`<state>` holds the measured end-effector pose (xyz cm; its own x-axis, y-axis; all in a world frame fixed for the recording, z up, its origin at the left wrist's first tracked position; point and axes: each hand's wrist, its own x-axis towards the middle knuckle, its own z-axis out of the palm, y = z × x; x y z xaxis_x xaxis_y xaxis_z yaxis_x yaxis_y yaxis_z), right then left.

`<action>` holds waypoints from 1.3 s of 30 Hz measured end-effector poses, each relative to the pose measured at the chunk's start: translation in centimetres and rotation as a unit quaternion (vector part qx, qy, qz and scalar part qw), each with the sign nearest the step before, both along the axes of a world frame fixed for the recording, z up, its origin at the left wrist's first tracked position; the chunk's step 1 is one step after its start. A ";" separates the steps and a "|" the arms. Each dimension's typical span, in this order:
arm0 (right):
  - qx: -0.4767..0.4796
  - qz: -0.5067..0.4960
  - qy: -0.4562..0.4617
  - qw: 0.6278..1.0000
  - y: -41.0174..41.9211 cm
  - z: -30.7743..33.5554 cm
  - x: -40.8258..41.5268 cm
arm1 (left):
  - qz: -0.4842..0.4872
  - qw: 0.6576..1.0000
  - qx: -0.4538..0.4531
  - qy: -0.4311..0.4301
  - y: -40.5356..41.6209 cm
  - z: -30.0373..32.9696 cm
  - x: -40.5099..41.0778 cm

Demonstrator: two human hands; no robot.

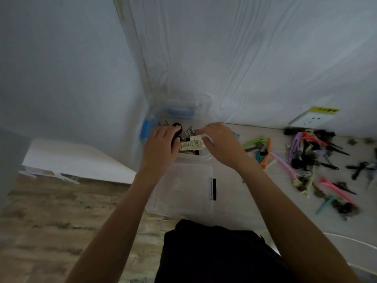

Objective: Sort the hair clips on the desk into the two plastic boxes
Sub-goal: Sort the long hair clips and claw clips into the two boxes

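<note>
A clear plastic box (pixel 184 159) with blue latches stands in the desk's far left corner, holding black, metal and cream claw clips. My left hand (pixel 161 146) reaches into it and grips a black clip (pixel 177 131). My right hand (pixel 220 144) reaches in from the right and holds a cream claw clip (pixel 191 145) over the box. A second clear box (pixel 183 190) sits in front of the first, nearer to me. Several loose hair clips (pixel 306 160), pink, purple, green, orange, teal and black, lie spread on the desk to the right.
White walls close the corner behind and left of the boxes. A wall socket (pixel 310 120) with a yellow label sits above the clip pile. A white bin rim (pixel 353 242) shows at lower right. Left of the desk lies wooden floor and a white panel (pixel 71 158).
</note>
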<state>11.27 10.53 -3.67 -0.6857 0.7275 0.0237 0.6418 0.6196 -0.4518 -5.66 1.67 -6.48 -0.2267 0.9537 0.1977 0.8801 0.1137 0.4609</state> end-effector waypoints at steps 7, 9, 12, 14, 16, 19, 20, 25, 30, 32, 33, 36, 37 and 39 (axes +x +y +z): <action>0.028 -0.139 0.077 0.987 -2.6 0.9 8.0 | -0.066 0.968 0.000 -0.244 1.1 1.6 8.2; 0.034 -0.189 0.088 0.977 -4.1 0.8 12.2 | -0.117 0.957 -0.005 -0.264 1.6 2.1 11.8; 0.032 -0.275 0.105 0.955 -6.2 -0.5 19.9 | -0.199 0.948 -0.021 -0.249 2.7 2.0 18.0; 0.024 -0.340 0.111 0.934 -7.5 -1.6 24.8 | -0.242 0.943 -0.042 -0.224 3.6 1.4 21.9; 0.002 -0.406 0.098 0.909 -8.6 -2.1 30.6 | -0.288 0.933 -0.065 -0.209 4.5 0.4 27.0; -0.022 -0.467 0.078 0.881 -9.1 -2.9 37.9 | -0.326 0.924 -0.116 -0.163 6.1 -1.4 33.0; -0.020 -0.478 0.066 0.876 -9.1 -3.0 40.8 | -0.333 0.922 -0.133 -0.145 6.5 -2.0 35.5; -0.055 -0.495 -0.002 0.867 -5.9 -5.4 52.2 | -0.371 0.918 -0.131 -0.055 7.0 -4.5 45.7; -0.113 -0.491 -0.040 0.863 -1.4 -7.2 54.8 | -0.334 0.936 -0.111 0.002 6.1 -6.2 49.6; -0.148 -0.477 -0.054 0.865 -0.4 -8.4 54.8 | -0.321 0.938 -0.129 0.028 6.0 -6.7 50.0; -0.152 -0.466 -0.049 0.870 -0.1 -8.9 54.7 | -0.318 0.938 -0.131 0.044 6.0 -7.0 50.2; -0.123 -0.419 -0.015 0.900 -0.3 -9.9 53.6 | -0.299 0.945 -0.118 0.065 6.4 -7.2 49.9; -0.108 -0.398 -0.006 0.911 -0.6 -10.0 53.1 | -0.290 0.947 -0.115 0.068 6.7 -7.1 49.7; -0.087 -0.359 0.004 0.929 -0.9 -10.2 52.6 | -0.271 0.951 -0.126 0.082 7.2 -6.9 49.0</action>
